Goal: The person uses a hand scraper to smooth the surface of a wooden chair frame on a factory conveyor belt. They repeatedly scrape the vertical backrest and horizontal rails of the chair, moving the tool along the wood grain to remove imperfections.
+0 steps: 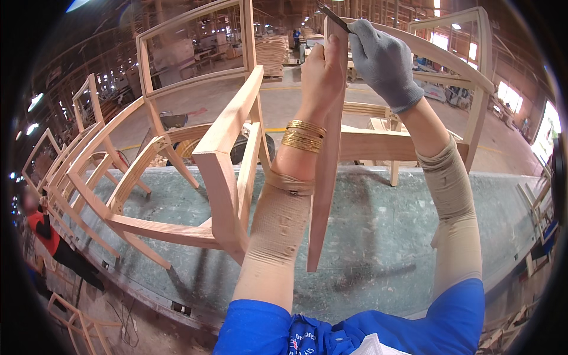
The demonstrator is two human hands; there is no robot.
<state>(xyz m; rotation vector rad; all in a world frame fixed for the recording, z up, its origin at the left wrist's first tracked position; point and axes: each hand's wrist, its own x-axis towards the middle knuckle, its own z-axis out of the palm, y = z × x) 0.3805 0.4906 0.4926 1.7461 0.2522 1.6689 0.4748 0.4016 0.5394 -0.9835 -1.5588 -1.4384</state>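
Note:
My left hand (pixel 322 77), bare and with gold bangles at the wrist, is closed around the upper part of an upright wooden chair leg (pixel 325 201). Beside it my right hand (pixel 384 64), in a grey knit glove, grips a thin, dark, flat tool (pixel 335 19). The tool crosses the top end of the leg; its exact kind is hard to make out. Behind the leg run the curved arm and the seat rail (pixel 378 146) of an unfinished chair frame. Immediately left of my left forearm stands another bare wood chair frame (pixel 222 183).
Both frames rest on a worn green worktable (pixel 367 236). More chair frames (pixel 89 148) line up along its left side. A person in a red and black top (pixel 50 239) stands beyond the left edge. Stacked wood pieces (pixel 272 57) are in the background.

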